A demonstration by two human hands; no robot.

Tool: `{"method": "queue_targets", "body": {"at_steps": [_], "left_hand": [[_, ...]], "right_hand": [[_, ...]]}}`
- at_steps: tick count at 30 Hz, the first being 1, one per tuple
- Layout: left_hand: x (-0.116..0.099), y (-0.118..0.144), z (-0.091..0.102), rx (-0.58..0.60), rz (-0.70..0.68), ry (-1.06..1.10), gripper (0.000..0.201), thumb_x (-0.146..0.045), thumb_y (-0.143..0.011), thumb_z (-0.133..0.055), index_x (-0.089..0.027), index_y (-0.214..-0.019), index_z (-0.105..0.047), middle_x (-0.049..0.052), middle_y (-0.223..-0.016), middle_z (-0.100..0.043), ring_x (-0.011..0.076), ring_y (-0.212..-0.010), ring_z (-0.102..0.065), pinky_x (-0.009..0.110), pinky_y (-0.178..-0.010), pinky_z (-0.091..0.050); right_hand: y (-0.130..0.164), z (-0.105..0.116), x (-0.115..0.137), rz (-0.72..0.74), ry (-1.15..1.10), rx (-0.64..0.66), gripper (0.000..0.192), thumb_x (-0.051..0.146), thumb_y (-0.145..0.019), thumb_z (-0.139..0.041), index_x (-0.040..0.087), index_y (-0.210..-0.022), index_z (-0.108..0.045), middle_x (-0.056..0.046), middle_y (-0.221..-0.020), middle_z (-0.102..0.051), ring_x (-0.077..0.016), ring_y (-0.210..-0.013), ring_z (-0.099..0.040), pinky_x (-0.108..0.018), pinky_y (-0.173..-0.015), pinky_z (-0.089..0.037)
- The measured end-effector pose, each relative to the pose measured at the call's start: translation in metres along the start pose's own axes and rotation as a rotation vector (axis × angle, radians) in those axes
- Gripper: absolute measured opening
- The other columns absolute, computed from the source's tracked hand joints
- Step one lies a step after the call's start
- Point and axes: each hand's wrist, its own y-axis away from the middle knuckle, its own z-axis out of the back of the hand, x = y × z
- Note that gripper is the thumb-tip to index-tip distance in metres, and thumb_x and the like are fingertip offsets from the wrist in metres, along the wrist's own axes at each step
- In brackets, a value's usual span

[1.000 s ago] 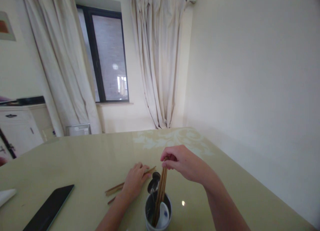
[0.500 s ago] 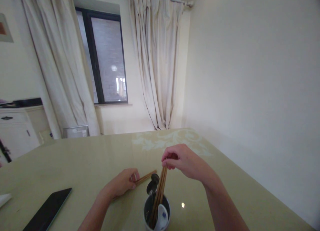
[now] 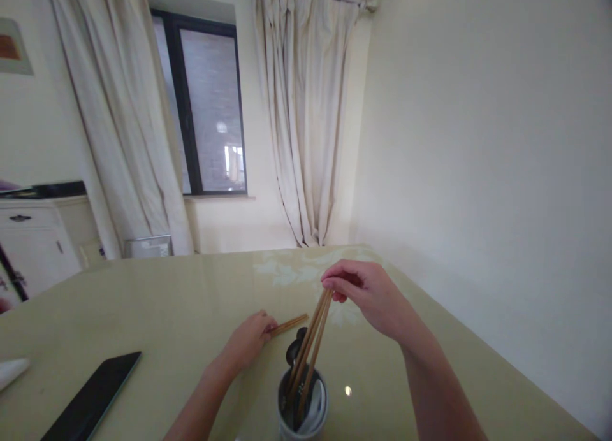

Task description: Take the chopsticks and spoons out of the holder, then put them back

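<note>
Pinching tilted chopsticks [image 3: 309, 339] in a cup [image 3: 306, 436]: right hand [image 3: 366, 291].
Left hand [image 3: 249, 340] curls fingers round other chopsticks [image 3: 294, 323], well inside the surface's [image 3: 167, 301] far edge.

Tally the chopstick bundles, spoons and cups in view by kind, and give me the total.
Thin brown wooden chopstick bundles, one in the left hand, one in the right hand: 2
Dark round-bowled metal spoons: 2
Glossy white spoon: 1
Round pale cup: 1
Total: 6

No text, label or number is legible anywhere.
</note>
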Motion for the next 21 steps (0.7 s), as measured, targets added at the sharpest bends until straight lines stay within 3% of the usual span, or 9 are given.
{"method": "queue_targets", "body": {"at_steps": [7, 9, 12, 14, 16, 18, 21], "left_hand": [[-0.001, -0.005, -0.007, -0.082, -0.010, 0.031, 0.037, -0.014, -0.090, -0.050, -0.021, -0.114, -0.077, 0.013, -0.123, -0.073, 0.0259, -0.121, -0.065, 0.037, -0.108, -0.045], [-0.001, -0.007, 0.000, -0.193, -0.019, 0.171, 0.033, -0.021, -0.091, -0.053, -0.020, -0.116, -0.076, 0.013, -0.126, -0.074, 0.0275, -0.125, -0.064, 0.041, -0.113, -0.044], [-0.012, -0.009, 0.016, -0.358, -0.014, 0.592, 0.041, -0.050, -0.098, -0.053, -0.020, -0.117, -0.074, 0.014, -0.123, -0.077, 0.0295, -0.118, -0.068, 0.045, -0.108, -0.049], [-0.026, -0.008, 0.029, -0.407, -0.005, 0.960, 0.062, -0.072, -0.095, -0.050, -0.020, -0.119, -0.072, 0.015, -0.123, -0.077, 0.0305, -0.113, -0.071, 0.045, -0.100, -0.054], [-0.041, -0.005, 0.039, -0.417, 0.006, 1.290, 0.073, -0.082, -0.092, -0.045, -0.020, -0.120, -0.071, 0.016, -0.125, -0.077, 0.0311, -0.115, -0.072, 0.045, -0.097, -0.056], [-0.052, -0.003, 0.046, -0.416, 0.050, 1.488, 0.070, -0.080, -0.095, -0.041, -0.021, -0.117, -0.071, 0.016, -0.125, -0.077, 0.0300, -0.117, -0.072, 0.044, -0.097, -0.058], [-0.058, -0.001, 0.049, -0.504, 0.199, 1.566, 0.045, -0.060, -0.100, -0.046, -0.022, -0.108, -0.071, 0.011, -0.117, -0.078, 0.0235, -0.110, -0.074, 0.036, -0.090, -0.060]], "right_hand": [[0.016, 0.031, 0.012, 0.089, 0.041, -0.364, 0.022, 0.041, -0.091, -0.076, 0.020, -0.088, -0.081, -0.003, -0.068, -0.073, -0.0179, -0.063, -0.068, -0.028, -0.061, -0.058], [0.018, 0.038, 0.012, 0.111, 0.036, -0.502, 0.021, 0.042, -0.089, -0.079, 0.021, -0.089, -0.081, -0.002, -0.066, -0.073, -0.0182, -0.062, -0.069, -0.028, -0.061, -0.059], [0.013, 0.037, 0.004, 0.118, -0.004, -0.626, 0.021, 0.042, -0.089, -0.080, 0.022, -0.091, -0.081, -0.002, -0.068, -0.074, -0.0183, -0.063, -0.071, -0.029, -0.063, -0.062], [0.004, 0.028, -0.005, 0.116, -0.047, -0.620, 0.024, 0.044, -0.089, -0.079, 0.021, -0.092, -0.080, -0.003, -0.071, -0.076, -0.0191, -0.065, -0.072, -0.030, -0.065, -0.063], [-0.006, 0.014, -0.013, 0.108, -0.100, -0.561, 0.028, 0.048, -0.089, -0.078, 0.019, -0.092, -0.079, -0.004, -0.074, -0.077, -0.0200, -0.067, -0.074, -0.032, -0.067, -0.065], [-0.015, -0.002, -0.019, 0.091, -0.157, -0.485, 0.031, 0.050, -0.089, -0.078, 0.019, -0.091, -0.079, -0.004, -0.076, -0.078, -0.0205, -0.069, -0.075, -0.032, -0.069, -0.065], [-0.021, -0.023, -0.020, 0.078, -0.221, -0.413, 0.033, 0.051, -0.088, -0.079, 0.018, -0.089, -0.078, -0.005, -0.079, -0.078, -0.0206, -0.072, -0.077, -0.032, -0.073, -0.066]]}}
